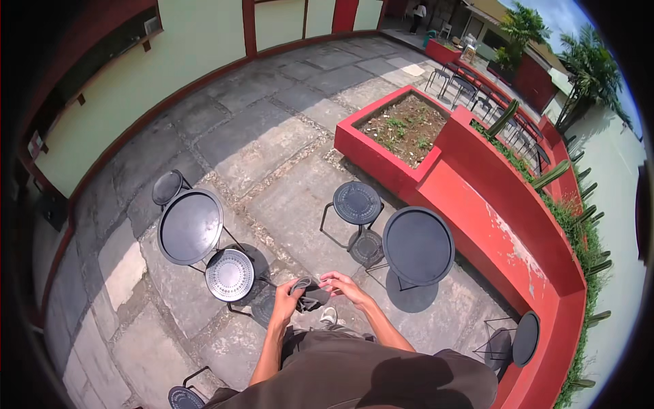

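A dark grey cloth point(312, 297) hangs bunched in front of my body, over the paving. My left hand point(287, 294) is closed round its left side, with part of the fabric folded up at the fingers. Just right of the cloth, my right hand point(343, 286) has its fingers stretched out and apart, close to the fabric's edge. Whether a fingertip touches it I cannot tell. Left of my left hand stands a round metal stool point(230, 275) with a perforated seat, its top shining in the sun.
A round black table point(191, 226) stands beyond that stool, with another stool point(168, 187) behind it. On the right are a second round table point(418, 245) and a perforated stool point(357, 202). A red bench point(501, 232) curves along the right, joined to a planter point(368, 146).
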Demonstrator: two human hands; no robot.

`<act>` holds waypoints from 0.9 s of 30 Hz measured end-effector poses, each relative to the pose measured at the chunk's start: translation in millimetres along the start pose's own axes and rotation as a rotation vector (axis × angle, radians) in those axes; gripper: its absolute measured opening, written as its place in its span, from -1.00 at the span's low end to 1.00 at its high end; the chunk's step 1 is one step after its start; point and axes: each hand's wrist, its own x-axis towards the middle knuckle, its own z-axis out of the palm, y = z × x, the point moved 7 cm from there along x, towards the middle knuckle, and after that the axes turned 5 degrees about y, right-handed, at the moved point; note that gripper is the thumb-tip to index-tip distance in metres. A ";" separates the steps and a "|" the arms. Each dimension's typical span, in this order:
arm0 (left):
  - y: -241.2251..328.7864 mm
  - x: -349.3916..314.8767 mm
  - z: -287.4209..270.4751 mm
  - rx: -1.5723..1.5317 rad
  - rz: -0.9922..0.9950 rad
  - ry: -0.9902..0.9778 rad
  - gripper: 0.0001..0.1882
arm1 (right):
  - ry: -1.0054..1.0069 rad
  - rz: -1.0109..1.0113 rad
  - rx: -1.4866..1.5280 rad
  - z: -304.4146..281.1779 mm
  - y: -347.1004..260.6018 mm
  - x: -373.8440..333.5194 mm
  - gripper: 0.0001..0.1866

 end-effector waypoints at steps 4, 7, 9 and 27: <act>-14.6 -65.0 -98.4 -0.193 0.077 0.280 -0.65 | -0.328 0.037 -0.138 124.1 -14.0 19.0 -0.55; -14.4 -137.8 -168.6 -0.177 0.199 0.408 -0.60 | -0.552 0.015 -0.306 228.5 -19.5 11.7 -0.47; -34.1 -187.9 -215.5 -0.117 0.285 0.561 -0.60 | -0.732 -0.007 -0.328 301.2 -2.9 -1.4 -0.43; -121.6 -341.5 -490.7 -0.713 0.020 1.228 -0.55 | -1.036 0.091 -0.488 695.5 61.1 42.1 -0.89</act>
